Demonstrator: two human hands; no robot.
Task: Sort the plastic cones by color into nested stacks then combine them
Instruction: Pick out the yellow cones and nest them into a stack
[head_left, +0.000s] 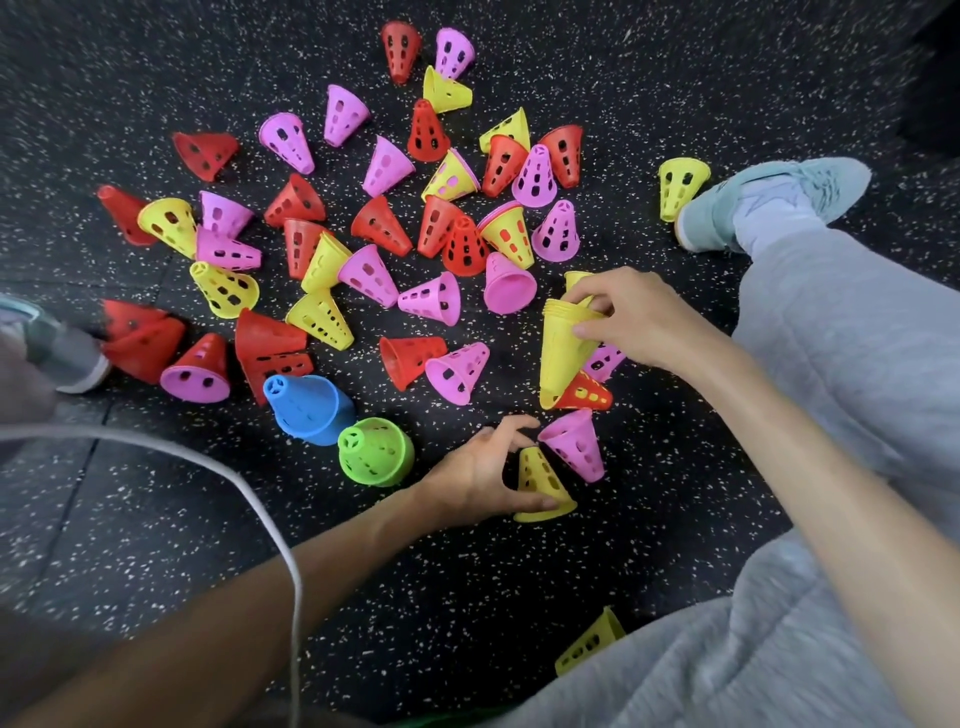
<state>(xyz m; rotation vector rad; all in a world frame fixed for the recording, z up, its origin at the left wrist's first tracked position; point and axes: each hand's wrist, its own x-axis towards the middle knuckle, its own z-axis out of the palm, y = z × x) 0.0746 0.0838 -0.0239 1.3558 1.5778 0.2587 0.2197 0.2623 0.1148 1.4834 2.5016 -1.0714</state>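
Observation:
Several red, pink and yellow perforated cones lie scattered across the black speckled floor (519, 597). My right hand (628, 317) grips a nested stack of yellow cones (563, 348), tilted, above a red cone (587, 395). Lower down, my left hand (483, 473) has its thumb and fingers around a single upright yellow cone (540, 486), with the thumb at the cone's base. A pink cone (574, 441) lies right beside that yellow one. A blue stack (306, 408) and a green stack (376, 449) stand left of my left hand.
My grey trouser legs (831, 415) fill the right side, with a light blue shoe (769, 200) at the upper right and another shoe (57, 343) at the left edge. A white cable (249, 483) hangs across the lower left. One yellow cone (592, 644) lies near my knee.

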